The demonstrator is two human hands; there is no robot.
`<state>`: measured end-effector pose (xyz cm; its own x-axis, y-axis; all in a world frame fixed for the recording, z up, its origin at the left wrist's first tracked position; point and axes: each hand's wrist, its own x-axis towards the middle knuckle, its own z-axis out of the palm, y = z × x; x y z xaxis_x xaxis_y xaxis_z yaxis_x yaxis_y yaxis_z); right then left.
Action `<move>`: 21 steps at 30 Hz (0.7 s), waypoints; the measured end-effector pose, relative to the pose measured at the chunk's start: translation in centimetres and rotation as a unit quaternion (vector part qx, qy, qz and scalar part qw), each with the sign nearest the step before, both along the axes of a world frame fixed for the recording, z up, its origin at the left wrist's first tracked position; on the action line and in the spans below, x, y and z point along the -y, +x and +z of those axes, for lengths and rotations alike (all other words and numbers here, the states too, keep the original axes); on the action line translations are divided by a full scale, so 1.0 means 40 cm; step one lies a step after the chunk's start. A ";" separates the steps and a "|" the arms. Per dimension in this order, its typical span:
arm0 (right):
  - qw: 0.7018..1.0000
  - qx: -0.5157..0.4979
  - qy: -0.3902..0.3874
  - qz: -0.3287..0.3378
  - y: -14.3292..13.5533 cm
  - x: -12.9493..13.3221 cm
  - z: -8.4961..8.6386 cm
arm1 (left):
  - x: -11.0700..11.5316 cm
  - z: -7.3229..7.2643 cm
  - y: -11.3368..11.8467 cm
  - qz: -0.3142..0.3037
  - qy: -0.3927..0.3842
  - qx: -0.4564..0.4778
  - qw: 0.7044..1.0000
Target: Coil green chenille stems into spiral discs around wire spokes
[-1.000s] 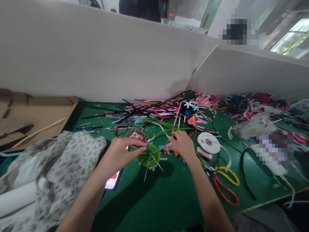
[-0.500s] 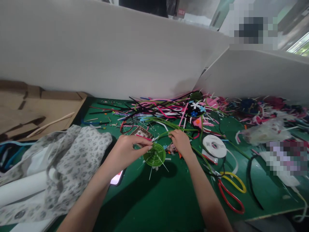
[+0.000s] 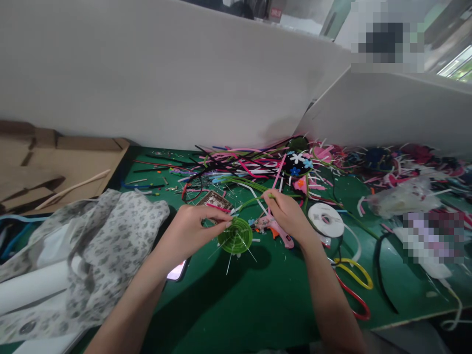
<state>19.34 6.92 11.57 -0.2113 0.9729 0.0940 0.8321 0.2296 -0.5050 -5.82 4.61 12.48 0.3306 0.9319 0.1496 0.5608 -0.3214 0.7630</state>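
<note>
Between thumb and fingers, my left hand [image 3: 201, 226] pinches the upper edge of a round green coil [image 3: 235, 237], wound in rings around thin pale spokes that stick out past its rim. A green strand [image 3: 250, 202] runs from the top of the coil up to the right. My right hand [image 3: 283, 209] has its fingers closed on that strand, a short way from the coil. Below the right hand lies a pink glue gun [image 3: 283, 235], its nozzle end among small bits. A brown patterned box [image 3: 216, 200] sits behind the left fingertips.
Scissors with yellow and red handles [image 3: 356, 275] and a white ribbon spool [image 3: 326, 220] lie to the right. Coloured fuzzy stems [image 3: 243, 164] pile up at the back. Patterned cloth [image 3: 121, 236], a phone [image 3: 177, 271] and a cardboard box [image 3: 77, 172] are on the left.
My right hand has moved slightly right and up along the green strand, uncovering the pink glue gun. The left hand and coil have barely moved. The view has shifted a little.
</note>
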 end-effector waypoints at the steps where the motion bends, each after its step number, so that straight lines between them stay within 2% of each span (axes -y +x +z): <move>1: 1.000 -0.018 -0.009 0.004 -0.003 0.014 0.009 | 0.001 0.001 0.000 -0.003 0.001 0.001 1.000; 6: 0.994 -0.088 -0.033 0.046 0.002 0.060 0.030 | 0.006 0.005 0.002 -0.010 0.003 -0.001 1.000; 12: 0.992 -0.116 0.028 0.041 0.001 0.078 0.056 | 0.015 0.013 0.008 -0.033 0.009 -0.004 0.999; 17: 0.986 -0.109 0.031 0.123 -0.031 0.106 0.097 | 0.032 0.019 0.010 -0.052 0.058 0.025 0.997; 21: 0.979 -0.107 0.063 0.159 -0.042 0.119 0.108 | 0.041 0.021 0.008 -0.067 0.087 0.040 0.993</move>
